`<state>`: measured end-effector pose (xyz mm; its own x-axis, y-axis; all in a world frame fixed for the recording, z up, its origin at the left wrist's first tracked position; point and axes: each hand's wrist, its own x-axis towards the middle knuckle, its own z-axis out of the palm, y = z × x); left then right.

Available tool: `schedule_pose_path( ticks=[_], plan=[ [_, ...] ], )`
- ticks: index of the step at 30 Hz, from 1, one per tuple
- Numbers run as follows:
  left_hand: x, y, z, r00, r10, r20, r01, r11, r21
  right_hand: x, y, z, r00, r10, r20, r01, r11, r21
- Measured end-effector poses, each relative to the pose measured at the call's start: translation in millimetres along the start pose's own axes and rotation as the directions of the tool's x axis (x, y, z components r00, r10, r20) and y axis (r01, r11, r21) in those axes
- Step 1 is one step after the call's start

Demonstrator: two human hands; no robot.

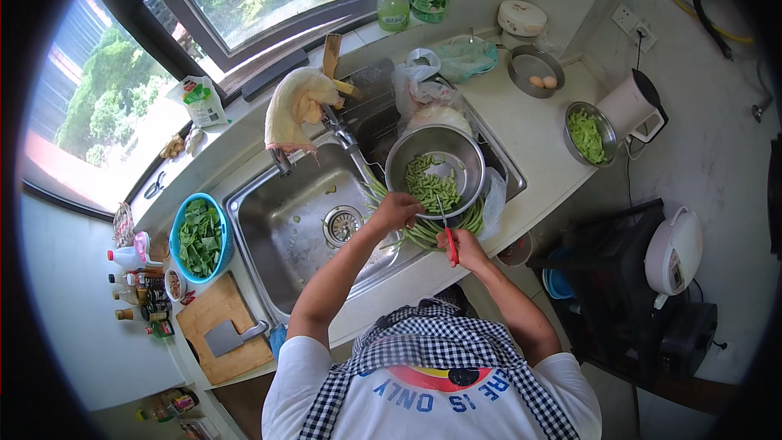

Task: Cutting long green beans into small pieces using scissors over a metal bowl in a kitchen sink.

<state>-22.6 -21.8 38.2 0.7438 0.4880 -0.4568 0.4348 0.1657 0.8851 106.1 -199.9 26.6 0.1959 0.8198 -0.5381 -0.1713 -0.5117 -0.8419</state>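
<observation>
My right hand [465,252] grips red-handled scissors [451,243], whose blades reach over the near rim of a stainless steel bowl [475,162]. Inside the bowl lie many short pieces of cut green beans [427,180]. At the bowl's near left rim is my left hand [397,211], fingers bent; whether a bean is pinched in them is hard to make out. Long whole green beans [470,220] lie under and around the bowl, on the sink's edge beside both hands.
To the left is a steel sink basin [275,220] under a towel-draped faucet [296,110]. A blue basket of leafy greens [227,238], and a cleaver [226,337] on a wooden cutting board [208,305], stand further left. Right are chopped greens [585,134] and an electric kettle [629,104].
</observation>
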Motion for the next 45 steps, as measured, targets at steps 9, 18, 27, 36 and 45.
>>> schedule_pose_path(
  ticks=[9,18,27,36,45],
  plan=[
    [5.6,-0.4,7.5,0.998,0.044,0.045,-0.044,0.999,0.008,15.7,18.5,-2.1,0.994,-0.098,0.043,0.102,0.99,-0.099],
    [-1.8,0.3,4.2,0.997,-0.055,0.049,0.062,0.985,-0.158,22.0,21.7,-15.4,0.985,-0.149,-0.092,0.12,0.956,-0.267],
    [-1.4,-15.2,-6.3,0.997,-0.074,-0.018,0.071,0.988,-0.139,7.4,1.3,-6.1,0.999,-0.032,-0.03,0.032,0.999,0.005],
    [-6.5,-2.9,1.8,0.998,-0.011,-0.059,0.012,1.0,0.009,14.2,5.9,-4.0,0.999,-0.047,0.012,0.048,0.939,-0.341],
    [0.0,-8.2,3.7,0.996,0.046,-0.076,-0.044,0.999,0.03,13.6,13.9,-3.9,0.999,0.023,0.037,-0.021,0.998,-0.056]
  ],
)
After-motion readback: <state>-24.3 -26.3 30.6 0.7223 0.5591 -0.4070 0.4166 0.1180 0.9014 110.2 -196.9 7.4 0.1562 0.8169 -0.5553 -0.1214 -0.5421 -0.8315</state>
